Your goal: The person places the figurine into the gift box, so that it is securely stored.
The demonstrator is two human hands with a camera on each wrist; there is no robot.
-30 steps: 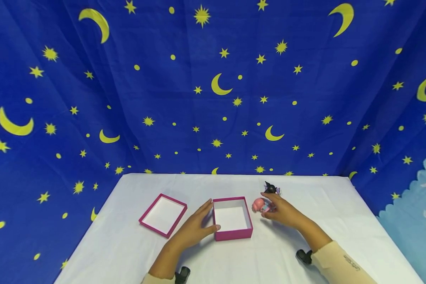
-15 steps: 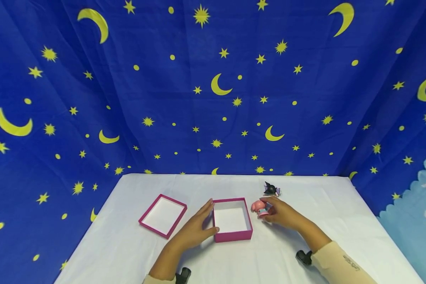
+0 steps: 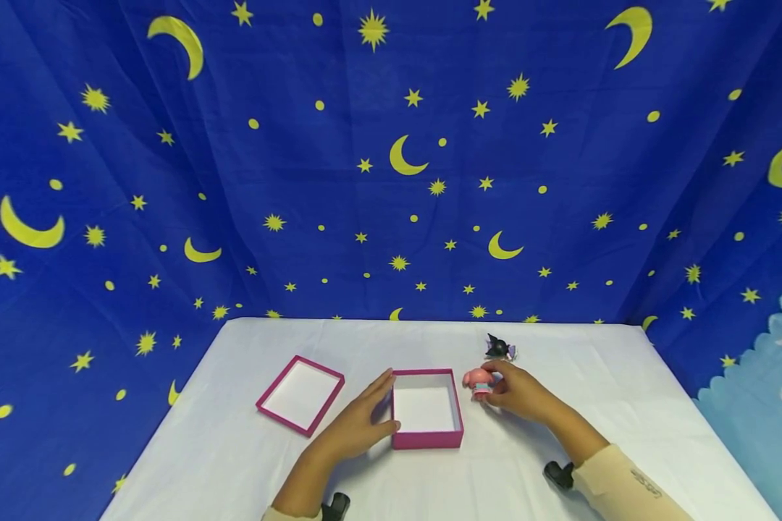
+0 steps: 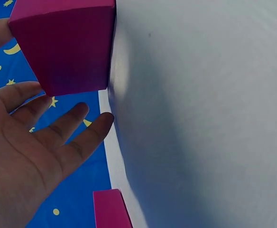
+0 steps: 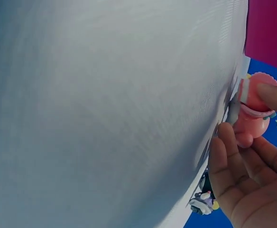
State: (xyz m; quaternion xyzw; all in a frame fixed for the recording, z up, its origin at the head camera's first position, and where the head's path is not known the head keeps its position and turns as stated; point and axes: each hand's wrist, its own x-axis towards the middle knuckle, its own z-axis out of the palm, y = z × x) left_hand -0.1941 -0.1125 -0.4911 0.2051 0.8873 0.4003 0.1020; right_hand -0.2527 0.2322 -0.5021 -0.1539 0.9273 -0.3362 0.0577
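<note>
My left hand (image 3: 358, 427) rests along the left side of a magenta box (image 3: 428, 439) with a white inside. Its thumb is at the near corner and its straight fingers reach the far corner; in the left wrist view the box's side (image 4: 69, 52) fills the space between thumb and index finger. At the box's right, my right hand (image 3: 521, 391) holds a small pink toy figurine (image 3: 478, 379) between thumb and fingers. The right wrist view shows the thumb pressed on the pink figurine (image 5: 253, 126), its rounded parts partly hidden.
A black and purple toy figurine (image 3: 498, 347) lies just behind the right hand. Left of the box, the magenta-rimmed lid (image 3: 300, 401) lies with its white inside up. White cloth covers the table (image 3: 593, 391); a blue star-and-moon curtain (image 3: 339, 188) hangs behind.
My right fingers have closed on the pink figurine and turned it more upright beside the box. The box has slid slightly toward me with the left hand on it.
</note>
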